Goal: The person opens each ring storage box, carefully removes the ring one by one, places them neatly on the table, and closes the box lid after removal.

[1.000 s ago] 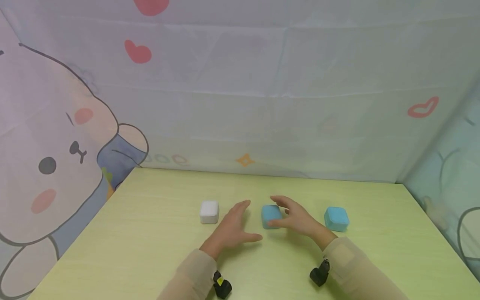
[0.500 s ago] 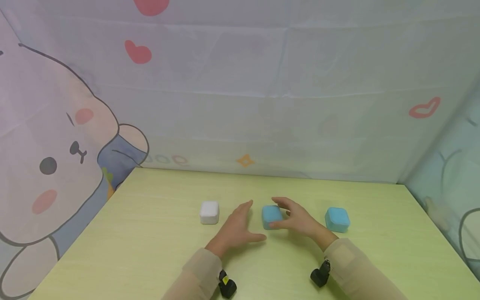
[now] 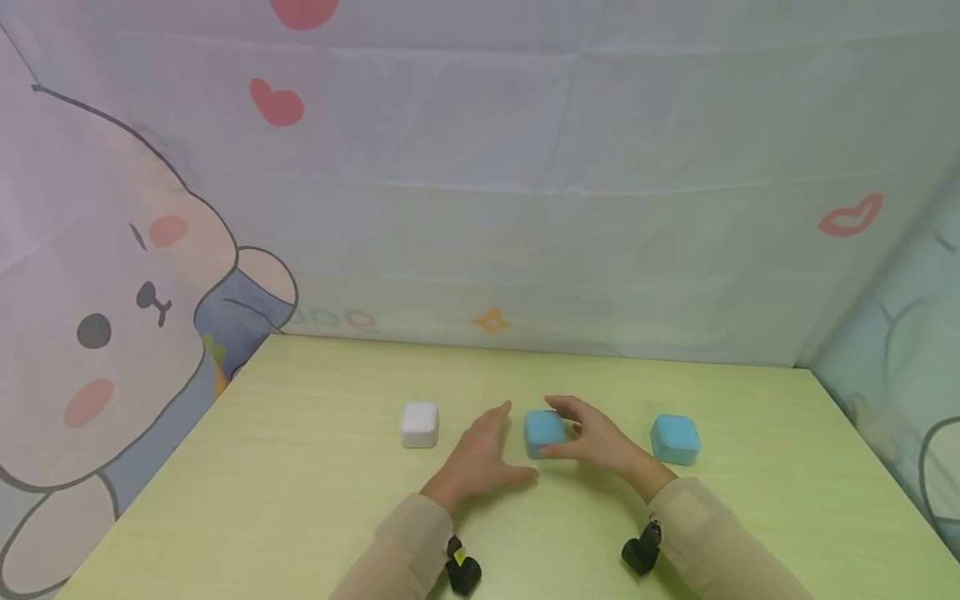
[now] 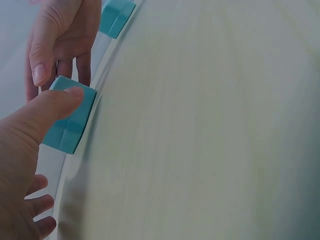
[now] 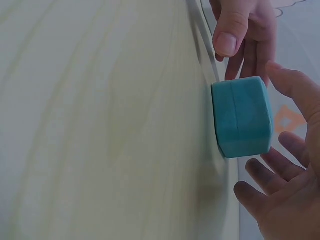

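A small blue rounded cube [image 3: 543,428] with a thin seam round its side sits on the table between my hands. My right hand [image 3: 602,437] is curved loosely beside it, thumb overlapping its near right corner in the head view. In the right wrist view the right thumb [image 5: 295,87] is by the cube's upper edge, the other fingers spread apart. My left hand [image 3: 472,462] is held to the cube's left, thumb and fingers spread wide. The left thumb [image 4: 47,107] crosses in front of the cube in the left wrist view. Neither hand grips it.
A white cube [image 3: 419,425] of similar shape stands left of my left hand. Another blue cube [image 3: 675,439] stands to the right, just past my right wrist. The pale yellow-green table [image 3: 300,500] ends at a printed cloth backdrop [image 3: 637,208].
My left hand has moved slightly right, toward the middle blue cube. The right hand has hardly moved, and the cubes stay where they were.
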`<state>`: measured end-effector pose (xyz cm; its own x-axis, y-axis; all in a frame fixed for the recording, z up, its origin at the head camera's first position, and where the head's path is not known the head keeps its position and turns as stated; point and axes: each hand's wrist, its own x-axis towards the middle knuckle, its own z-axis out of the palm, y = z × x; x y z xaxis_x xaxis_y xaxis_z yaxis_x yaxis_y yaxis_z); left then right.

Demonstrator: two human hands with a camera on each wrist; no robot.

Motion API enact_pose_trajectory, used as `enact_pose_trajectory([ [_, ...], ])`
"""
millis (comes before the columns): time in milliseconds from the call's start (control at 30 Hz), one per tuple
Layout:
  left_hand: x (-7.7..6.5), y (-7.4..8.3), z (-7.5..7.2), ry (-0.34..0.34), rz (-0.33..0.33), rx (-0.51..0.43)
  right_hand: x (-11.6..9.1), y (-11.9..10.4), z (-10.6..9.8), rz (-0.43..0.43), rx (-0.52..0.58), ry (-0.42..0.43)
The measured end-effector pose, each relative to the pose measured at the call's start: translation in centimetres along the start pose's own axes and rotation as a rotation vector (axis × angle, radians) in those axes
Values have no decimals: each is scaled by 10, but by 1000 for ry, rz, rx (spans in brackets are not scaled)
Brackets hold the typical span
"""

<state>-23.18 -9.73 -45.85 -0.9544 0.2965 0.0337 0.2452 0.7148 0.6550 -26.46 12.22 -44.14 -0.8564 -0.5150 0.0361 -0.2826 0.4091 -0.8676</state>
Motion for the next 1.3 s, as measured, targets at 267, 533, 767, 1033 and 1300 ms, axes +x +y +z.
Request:
enact_pose_trajectory([
  [267, 5, 0, 3, 9, 3, -24, -1, 2, 0, 1, 5, 0],
  [533, 10, -3, 9, 16, 39, -12, -1, 2, 0, 6, 21, -4],
  [767, 13, -2, 12, 22, 71, 12, 0, 4, -1, -18, -10, -9],
  [1033, 16, 1, 16, 42, 55, 24, 2, 4, 0, 2, -12, -17],
  [1300, 16, 6, 15, 67, 68, 19, 2, 2, 0, 24, -17, -8],
])
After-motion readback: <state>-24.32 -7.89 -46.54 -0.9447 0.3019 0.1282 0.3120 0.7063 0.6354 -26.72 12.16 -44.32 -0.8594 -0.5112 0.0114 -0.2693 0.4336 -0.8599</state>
